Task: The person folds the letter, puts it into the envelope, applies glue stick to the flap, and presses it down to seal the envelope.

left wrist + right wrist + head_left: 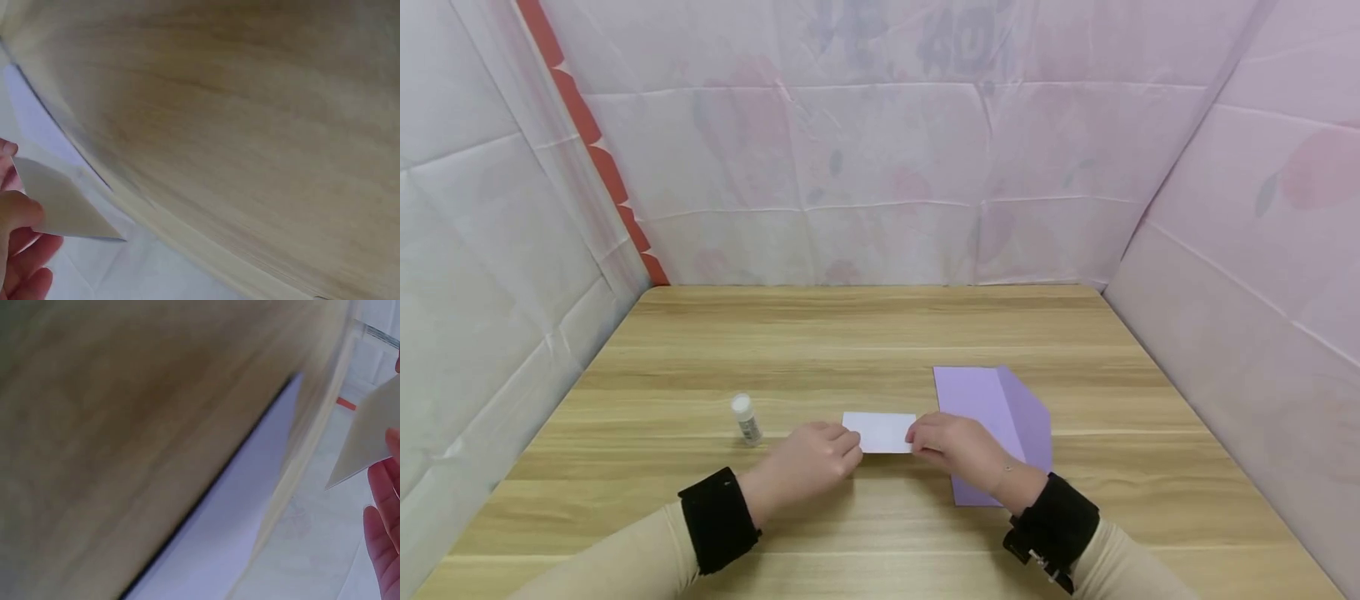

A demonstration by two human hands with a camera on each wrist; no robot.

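Note:
A small white card (880, 432) is held just above the wooden table (820, 350), near its front middle. My left hand (820, 458) pinches the card's left end and my right hand (951, 443) pinches its right end. In the left wrist view the card (59, 203) shows between thumb and fingers (19, 215). The right wrist view catches the card (372, 440) above my fingers (387, 531). A folded purple sheet (1000, 417) lies flat on the table under and behind my right hand; the purple sheet (225, 525) also appears in the right wrist view.
A small glue stick (746, 419) with a white cap stands upright to the left of my left hand. Pale fabric walls (880, 167) close in the table on the left, back and right. Black wrist straps sit over beige sleeves.

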